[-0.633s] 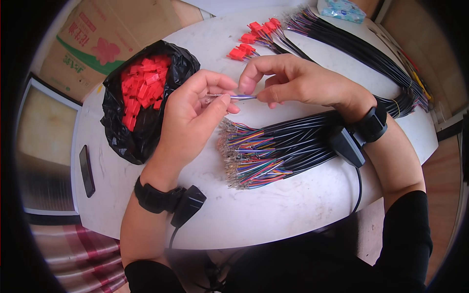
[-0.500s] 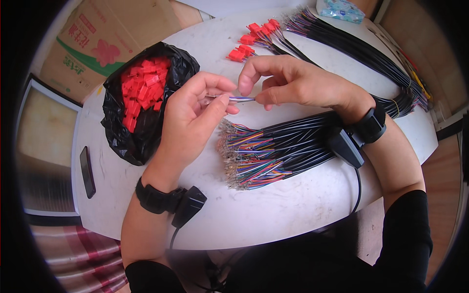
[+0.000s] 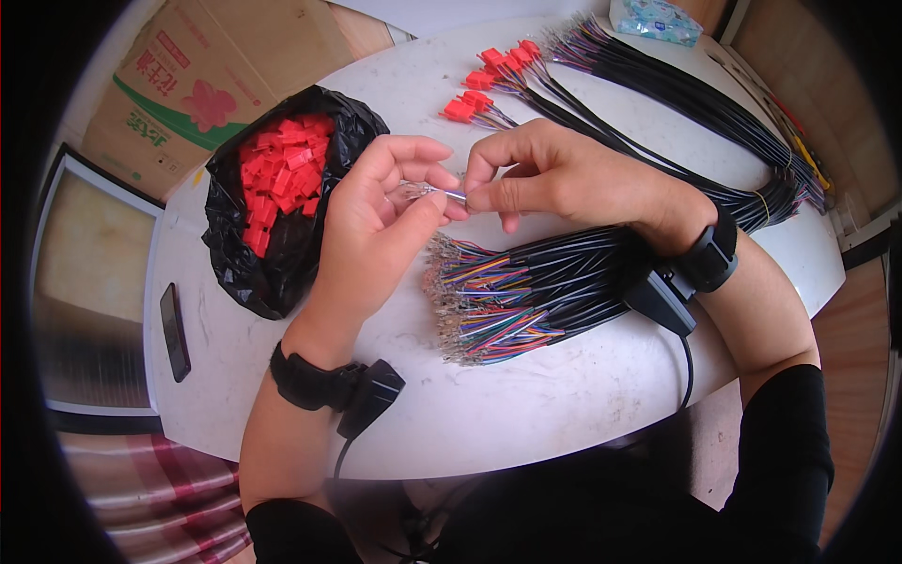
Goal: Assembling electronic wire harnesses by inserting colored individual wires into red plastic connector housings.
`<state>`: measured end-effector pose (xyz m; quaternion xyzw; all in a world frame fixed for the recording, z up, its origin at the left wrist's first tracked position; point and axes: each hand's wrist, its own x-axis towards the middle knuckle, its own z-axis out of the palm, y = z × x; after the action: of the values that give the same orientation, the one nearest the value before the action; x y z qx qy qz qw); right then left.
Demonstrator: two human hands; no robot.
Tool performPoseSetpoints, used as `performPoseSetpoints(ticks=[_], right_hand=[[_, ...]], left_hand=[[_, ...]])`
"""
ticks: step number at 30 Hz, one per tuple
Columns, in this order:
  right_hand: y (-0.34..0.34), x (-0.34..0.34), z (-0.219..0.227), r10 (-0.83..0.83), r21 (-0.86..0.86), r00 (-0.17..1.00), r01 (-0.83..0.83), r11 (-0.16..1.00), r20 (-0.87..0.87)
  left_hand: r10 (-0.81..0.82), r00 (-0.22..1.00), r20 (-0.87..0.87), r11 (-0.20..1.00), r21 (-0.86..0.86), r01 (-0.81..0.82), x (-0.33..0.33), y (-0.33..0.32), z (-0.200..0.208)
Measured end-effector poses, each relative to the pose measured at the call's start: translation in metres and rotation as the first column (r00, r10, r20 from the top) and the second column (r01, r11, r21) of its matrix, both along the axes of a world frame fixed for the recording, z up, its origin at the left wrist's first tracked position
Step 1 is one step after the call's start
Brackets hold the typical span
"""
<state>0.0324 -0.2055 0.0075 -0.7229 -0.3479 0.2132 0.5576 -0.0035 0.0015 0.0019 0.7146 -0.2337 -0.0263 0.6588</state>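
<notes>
I am holding a few thin wires (image 3: 455, 195) between my two hands, above the middle of the desk (image 3: 489, 428) and well in from its near edge. My left hand (image 3: 376, 216) is gripping them near their pale metal ends between thumb and fingers, with the palm partly cupped. My right hand (image 3: 554, 183) is pinching the same wires between thumb and forefinger, just beside my left fingertips, and its other fingers are curling under.

Below my hands, a thick bunch of black cables (image 3: 583, 268) is lying across the middle of the desk, its colourful stripped ends pointing toward the left edge. Toward the left part of the far edge, a black plastic bag (image 3: 266, 287) is standing open, and a heap of red plastic plugs (image 3: 282, 169) is filling it. A phone (image 3: 174, 332) is lying along the left edge.

Nearer the far edge, several cables with red plugs on their ends (image 3: 505, 68) are resting in a loose group. A longer bundle of black cables (image 3: 686, 94) is running from the far edge down toward the right edge. A blue soft pack (image 3: 655, 21) is sitting at the far right corner. I am wearing a black band on each wrist.
</notes>
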Motion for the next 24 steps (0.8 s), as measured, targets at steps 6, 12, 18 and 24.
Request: performPoseSetpoints(ticks=[6, 12, 18, 24], right_hand=[[-0.0014, 0.0024, 0.0001, -0.004, -0.010, 1.000, 0.004, 1.000, 0.007], [0.0003, 0.0008, -0.0015, -0.078, 0.032, 0.997, 0.078, 0.996, 0.012], [-0.0012, 0.0013, 0.0003, -0.020, -0.040, 0.998, 0.022, 0.999, 0.058], [0.0034, -0.0060, -0.0031, -0.072, -0.042, 0.959, 0.087, 0.995, 0.275]], left_hand=[[0.021, 0.997, -0.078, 0.999, -0.042, -0.025, 0.0037, 0.0035, -0.0005], [0.028, 0.999, -0.039, 0.999, -0.025, -0.029, 0.0069, 0.0074, -0.0017], [0.048, 0.999, -0.022, 0.999, -0.011, -0.049, 0.0081, 0.0084, -0.0020], [0.051, 0.998, -0.031, 0.999, 0.011, -0.051, 0.0061, 0.0083, 0.0019]])
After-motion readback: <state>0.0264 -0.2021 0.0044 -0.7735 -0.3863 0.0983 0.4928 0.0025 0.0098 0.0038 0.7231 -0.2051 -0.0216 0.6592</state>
